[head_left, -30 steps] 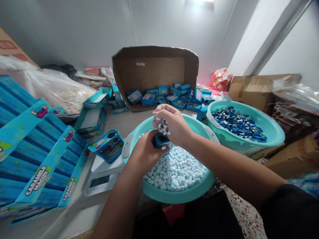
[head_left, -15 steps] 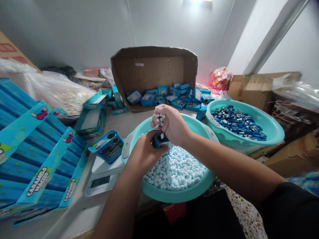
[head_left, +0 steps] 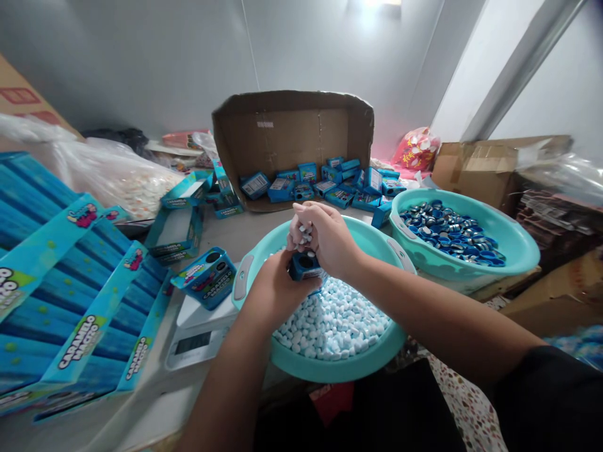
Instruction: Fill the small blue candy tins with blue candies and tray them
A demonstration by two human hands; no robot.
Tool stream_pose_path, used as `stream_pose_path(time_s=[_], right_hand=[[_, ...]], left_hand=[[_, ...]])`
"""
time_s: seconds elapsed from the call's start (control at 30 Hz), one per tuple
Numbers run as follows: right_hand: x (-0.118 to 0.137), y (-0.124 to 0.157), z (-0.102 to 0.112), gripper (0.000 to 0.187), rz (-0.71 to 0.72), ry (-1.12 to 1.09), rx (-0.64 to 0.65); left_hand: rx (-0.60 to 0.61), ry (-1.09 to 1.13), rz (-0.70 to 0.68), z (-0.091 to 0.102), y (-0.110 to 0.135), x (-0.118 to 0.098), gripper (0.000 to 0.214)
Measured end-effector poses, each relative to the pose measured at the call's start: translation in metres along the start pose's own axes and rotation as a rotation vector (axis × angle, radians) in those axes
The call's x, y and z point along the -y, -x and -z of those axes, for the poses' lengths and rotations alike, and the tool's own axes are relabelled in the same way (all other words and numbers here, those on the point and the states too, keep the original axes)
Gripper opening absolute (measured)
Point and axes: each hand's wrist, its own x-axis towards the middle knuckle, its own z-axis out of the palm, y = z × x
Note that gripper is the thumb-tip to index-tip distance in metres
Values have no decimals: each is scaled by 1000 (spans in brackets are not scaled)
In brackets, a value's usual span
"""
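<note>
My left hand (head_left: 277,279) is wrapped round a small blue candy box (head_left: 304,267), its top with a round hole facing up. Right above that box, my right hand (head_left: 325,232) is closed on a handful of small white candies (head_left: 305,233), and a few show between the fingers near the hole. Both hands are over a turquoise basin (head_left: 330,371) of pale white-blue candies (head_left: 334,320). Left of the basin, another blue candy box (head_left: 207,276) stands tilted on a white kitchen scale (head_left: 198,348); its display cannot be read.
Behind the basin, a cardboard box (head_left: 292,132) on its side holds several blue candy boxes (head_left: 339,182). A second turquoise basin (head_left: 513,251) with blue-and-silver lids (head_left: 447,232) stands at right. Blue display cartons (head_left: 80,295) fill the left. A clear bag (head_left: 117,169) lies behind them.
My right hand has lowered slightly and closed more over the box's hole, with fewer candies showing in it. My left hand keeps the box in nearly the same place.
</note>
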Motion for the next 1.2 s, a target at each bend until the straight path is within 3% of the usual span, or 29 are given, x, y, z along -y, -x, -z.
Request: stream_pose_path(time_s=[0.27,0.83,1.03,1.2], right_hand=[[3,3,0,47,-3,91,-20],[10,5,-3,48,-92,-25,-5],[14,3,0,58,-115,80,168],[21,6,6,72,-93,354,386]], left_hand=[[0,45,14,-1,1,-1,19],[-4,64,31,0,4,-3,24],[-46,31,-36,1,3,0,31],[-49,113,47,0,2,3,38]])
